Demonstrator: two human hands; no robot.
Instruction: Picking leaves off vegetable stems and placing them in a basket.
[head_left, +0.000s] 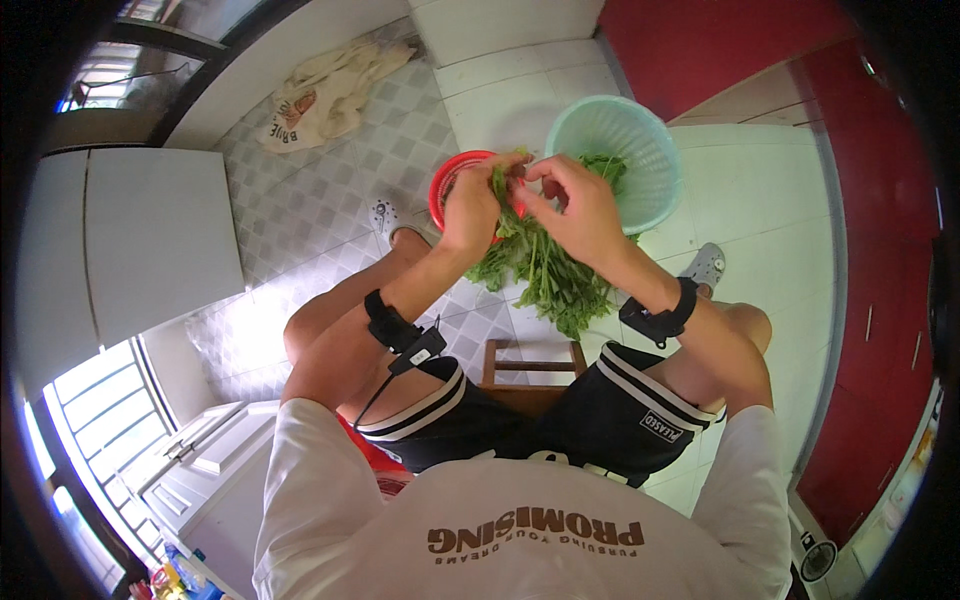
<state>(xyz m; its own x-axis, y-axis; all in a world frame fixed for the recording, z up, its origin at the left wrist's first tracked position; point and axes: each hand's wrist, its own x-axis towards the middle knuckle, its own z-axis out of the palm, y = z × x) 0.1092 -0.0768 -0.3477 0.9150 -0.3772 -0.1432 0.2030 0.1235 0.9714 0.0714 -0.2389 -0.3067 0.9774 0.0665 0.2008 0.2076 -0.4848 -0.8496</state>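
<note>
My left hand (474, 204) is closed around a leafy green stem (501, 186), above a red plastic basket (441, 180). Close against it on the right, my right hand (579, 206) has its thumb and fingers curled towards the stem. Whether those fingertips pinch anything is hard to see. A heap of leafy greens (566, 289) lies on the floor tiles below both hands. Behind my right hand stands a pale green plastic basket (652, 169), with some loose greens (606, 169) inside. My hands and the stem partly cover the red basket.
A wooden stool (525, 390) is between my legs. My feet in grey clogs (705, 268) flank the baskets and greens. A printed cloth sack (330, 94) lies on the floor at the far left. Red cabinets (862, 315) line the right side; a white cabinet (157, 240) stands left.
</note>
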